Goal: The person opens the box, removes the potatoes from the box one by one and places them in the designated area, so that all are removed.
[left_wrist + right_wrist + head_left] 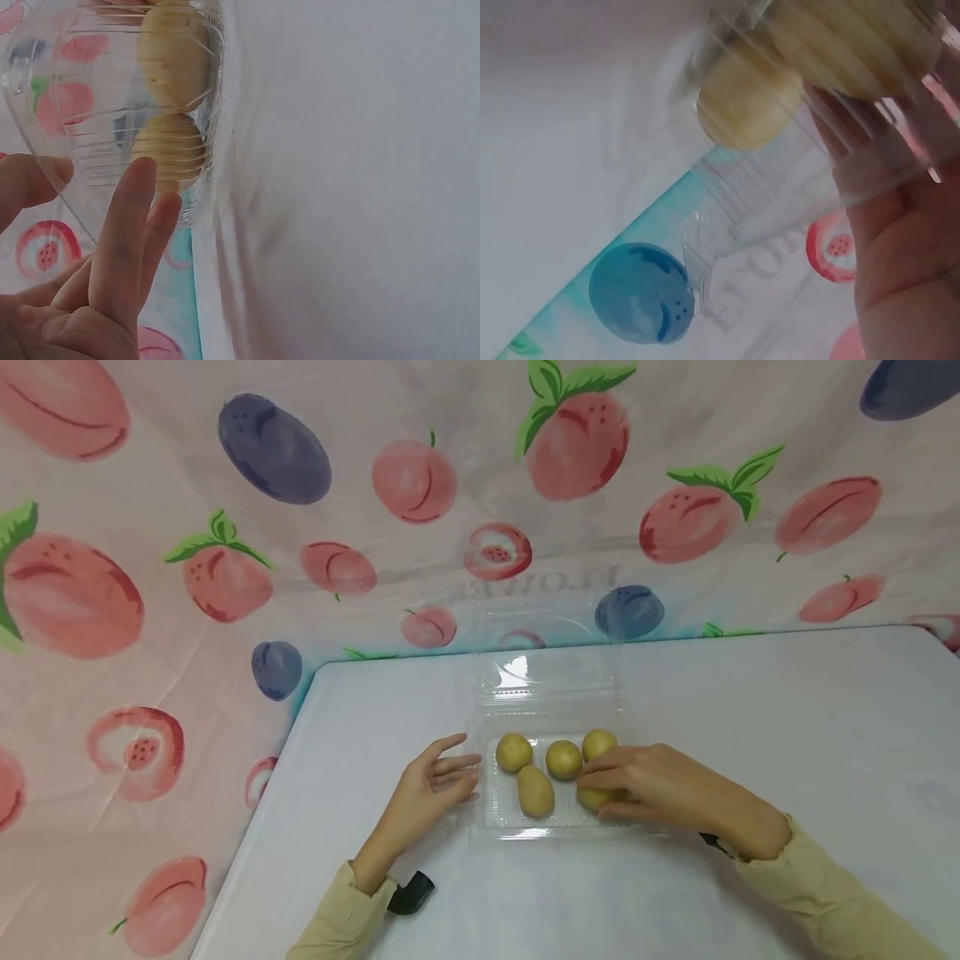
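A clear plastic clamshell box (501, 810) stands on the white table with its lid (551, 652) raised at the back. Inside it lie several potatoes, among them an oblong one (536, 792) and a rounder one (513, 752) at the left. My right hand (663, 787) reaches into the box from the right and grips a potato (594, 797) at the right front, partly hiding it. Another potato (600, 744) lies just behind those fingers. Beside the box's left wall is my left hand (426, 787), fingers relaxed and holding nothing; the left wrist view shows its fingertips (139, 176) close to that wall.
The white table (787, 727) extends on both sides of the box. A cloth printed with fruit (450, 402) hangs behind and to the left. A black strap piece (411, 893) sits at the left wrist.
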A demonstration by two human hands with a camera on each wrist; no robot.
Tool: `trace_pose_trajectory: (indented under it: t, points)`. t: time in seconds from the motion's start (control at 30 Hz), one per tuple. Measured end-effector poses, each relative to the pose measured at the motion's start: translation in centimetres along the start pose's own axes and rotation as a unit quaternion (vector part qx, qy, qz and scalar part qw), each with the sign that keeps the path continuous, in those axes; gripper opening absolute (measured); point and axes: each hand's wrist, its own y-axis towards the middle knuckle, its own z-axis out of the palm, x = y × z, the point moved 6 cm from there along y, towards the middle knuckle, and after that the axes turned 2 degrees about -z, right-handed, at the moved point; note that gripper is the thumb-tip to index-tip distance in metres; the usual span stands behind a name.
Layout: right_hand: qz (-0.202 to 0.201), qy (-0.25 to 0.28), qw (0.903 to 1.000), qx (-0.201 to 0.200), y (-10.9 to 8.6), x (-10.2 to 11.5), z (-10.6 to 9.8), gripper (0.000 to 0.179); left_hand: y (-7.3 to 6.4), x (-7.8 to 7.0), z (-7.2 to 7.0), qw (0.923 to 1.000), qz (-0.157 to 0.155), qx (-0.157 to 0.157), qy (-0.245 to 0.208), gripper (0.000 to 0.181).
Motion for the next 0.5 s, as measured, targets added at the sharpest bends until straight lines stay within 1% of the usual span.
trace_pose_trajectory:
  t: [0.1,0.2,0.4,0.5]
  points:
    - [-0.015,-0.020,0.9992,-0.031,-0.2,0.1,-0.7,0.039,-0.1,0.1,0.0,1.0000,-0.002,-0.004,0.003,0.062]
    - [-0.026,-0.029,0.9979,-0.052,-0.4,0.1,-1.4,0.041,-0.1,0.1,0.0,1.0000,-0.003,-0.004,0.002,0.062]
    - [-0.026,-0.028,0.9975,-0.060,-0.7,0.1,-2.3,0.041,0.0,0.0,0.0,1.0000,0.000,0.001,0.006,0.063]
    - [-0.023,-0.030,0.9970,-0.067,-0.7,0.1,-2.9,0.042,0.0,0.0,-0.1,1.0000,-0.003,-0.001,0.007,0.062]
